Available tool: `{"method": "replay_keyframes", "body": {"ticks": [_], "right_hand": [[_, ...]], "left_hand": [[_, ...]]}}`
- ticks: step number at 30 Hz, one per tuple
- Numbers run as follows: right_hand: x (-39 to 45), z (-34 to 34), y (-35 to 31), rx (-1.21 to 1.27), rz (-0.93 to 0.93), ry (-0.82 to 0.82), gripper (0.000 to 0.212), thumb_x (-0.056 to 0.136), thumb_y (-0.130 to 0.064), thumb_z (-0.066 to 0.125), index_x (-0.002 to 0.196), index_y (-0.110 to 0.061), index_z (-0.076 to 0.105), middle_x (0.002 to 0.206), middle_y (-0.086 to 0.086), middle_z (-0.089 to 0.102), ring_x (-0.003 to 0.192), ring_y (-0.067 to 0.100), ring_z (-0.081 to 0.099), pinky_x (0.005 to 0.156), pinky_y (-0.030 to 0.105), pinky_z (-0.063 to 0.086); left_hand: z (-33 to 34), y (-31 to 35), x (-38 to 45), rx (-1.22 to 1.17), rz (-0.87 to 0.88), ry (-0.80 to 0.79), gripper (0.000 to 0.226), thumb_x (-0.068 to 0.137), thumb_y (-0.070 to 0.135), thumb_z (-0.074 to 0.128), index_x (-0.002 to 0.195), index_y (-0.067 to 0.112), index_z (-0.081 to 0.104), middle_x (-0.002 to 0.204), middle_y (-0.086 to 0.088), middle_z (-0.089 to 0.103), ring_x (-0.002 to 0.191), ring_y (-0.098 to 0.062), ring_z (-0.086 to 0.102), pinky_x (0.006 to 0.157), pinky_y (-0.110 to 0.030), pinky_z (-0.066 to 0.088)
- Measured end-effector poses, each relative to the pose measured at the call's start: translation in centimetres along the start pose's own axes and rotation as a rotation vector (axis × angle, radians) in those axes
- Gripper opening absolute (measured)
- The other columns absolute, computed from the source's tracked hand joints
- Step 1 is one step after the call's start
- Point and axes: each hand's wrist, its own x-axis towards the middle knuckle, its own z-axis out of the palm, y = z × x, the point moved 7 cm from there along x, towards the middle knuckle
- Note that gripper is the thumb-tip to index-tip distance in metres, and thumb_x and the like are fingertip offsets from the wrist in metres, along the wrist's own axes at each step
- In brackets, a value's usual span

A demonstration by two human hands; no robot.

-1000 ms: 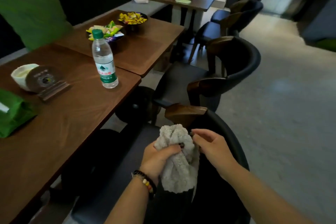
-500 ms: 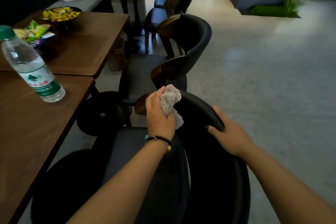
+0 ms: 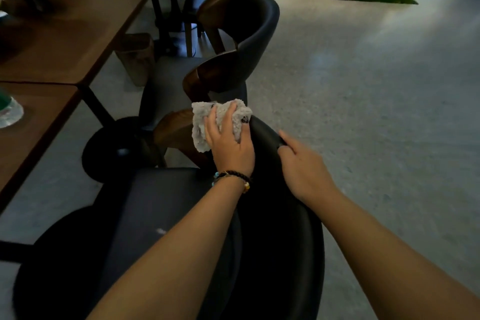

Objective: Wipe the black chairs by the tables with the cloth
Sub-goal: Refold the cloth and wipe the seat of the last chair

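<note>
Speckled floor; left hand presses fluffy cloth onto curved chair.

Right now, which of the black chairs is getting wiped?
The nearest chair, the one right below the camera. The left hand presses the grey cloth on its backrest while the right hand grips its rim. The next chair stands untouched.
</note>
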Motion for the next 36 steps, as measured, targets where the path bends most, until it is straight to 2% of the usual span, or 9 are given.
{"method": "replay_keyframes", "body": {"ticks": [4,8,16,21,22,25,28,32,36], "right_hand": [[-0.1,-0.1,0.2,0.055,0.054,0.013,0.044,0.094,-0.028,0.035,0.131,-0.026,0.059,0.124,0.002,0.063,0.11,0.021,0.056,0.094,0.035,0.044],[-0.1,-0.1,0.0,0.058,0.058,0.022,0.032,0.094,-0.024,0.037,0.105,-0.021,0.067,0.097,0.001,0.064,0.086,0.019,0.055,0.067,0.03,0.035],[0.4,-0.2,-0.2,-0.06,0.046,0.037,0.028,0.096,-0.022,0.034,0.076,-0.021,0.053,0.085,0.0,0.054,0.076,0.018,0.047,0.066,0.03,0.031],[0.2,-0.2,-0.2,-0.143,0.06,0.018,0.03,0.1,-0.016,0.03,0.073,-0.015,0.043,0.071,-0.011,0.038,0.061,0.003,0.034,0.049,0.011,0.027],[0.2,-0.2,-0.3,-0.143,0.054,0.016,0.031,0.1,-0.017,0.03,0.072,-0.014,0.043,0.07,-0.009,0.039,0.061,0.005,0.034,0.05,0.014,0.027],[0.0,-0.4,-0.4,-0.106,0.043,0.028,0.034,0.098,-0.019,0.032,0.066,-0.02,0.043,0.07,-0.005,0.044,0.061,0.007,0.037,0.052,0.026,0.025],[-0.5,-0.7,-0.6,-0.021,0.035,0.064,0.034,0.096,-0.021,0.035,0.062,-0.021,0.04,0.065,-0.003,0.043,0.058,0.01,0.037,0.052,0.031,0.024],[-0.6,-0.3,-0.9,-0.053,0.018,0.031,0.031,0.096,-0.041,0.043,0.072,-0.022,0.049,0.071,-0.003,0.051,0.065,0.014,0.048,0.054,0.031,0.029],[-1.3,0.1,-2.2,-0.474,-0.082,0.078,0.049,0.092,-0.047,0.05,0.121,-0.007,0.052,0.107,0.014,0.061,0.092,0.032,0.06,0.069,0.033,0.04]], "left_hand": [[-0.9,-0.5,-2.5,-0.054,-0.022,-0.052,0.04,0.094,0.027,0.051,0.133,0.022,0.052,0.147,-0.004,0.035,0.136,-0.02,0.033,0.102,-0.003,0.02],[-1.2,-0.3,-7.9,-0.109,-0.015,-0.184,0.04,0.091,0.033,0.05,0.127,0.017,0.059,0.138,-0.005,0.045,0.128,-0.018,0.044,0.109,-0.027,0.034],[-3.2,2.6,-11.2,-0.235,0.081,-0.337,0.025,0.091,0.034,0.053,0.105,0.019,0.068,0.114,0.002,0.055,0.112,-0.002,0.051,0.1,-0.018,0.038],[-4.0,2.5,-12.7,-0.405,-0.137,-0.38,0.02,0.085,0.022,0.059,0.069,0.012,0.066,0.083,-0.002,0.056,0.083,-0.009,0.056,0.082,-0.028,0.045],[-4.0,2.7,-12.9,-0.385,-0.122,-0.388,0.006,0.082,0.018,0.064,0.079,0.013,0.063,0.087,-0.003,0.057,0.084,-0.011,0.056,0.081,-0.028,0.046],[-3.2,3.3,-13.9,-0.343,-0.114,-0.445,0.049,0.082,0.016,0.069,0.124,0.031,0.048,0.132,-0.002,0.045,0.122,-0.007,0.044,0.104,-0.024,0.039],[-2.4,3.5,-14.8,-0.17,-0.14,-0.509,0.046,0.084,0.039,0.056,0.127,0.049,0.042,0.156,0.006,0.014,0.142,-0.004,0.01,0.116,-0.028,0.016],[-4.0,2.8,-15.7,-0.169,-0.141,-0.52,0.044,0.085,0.034,0.052,0.129,0.031,0.055,0.146,0.005,0.038,0.135,-0.004,0.03,0.111,-0.02,0.025],[-6.8,2.8,-18.8,-0.209,-0.094,-0.605,0.034,0.086,0.026,0.056,0.119,0.035,0.056,0.133,0.006,0.052,0.127,-0.006,0.045,0.106,-0.016,0.033]]}}
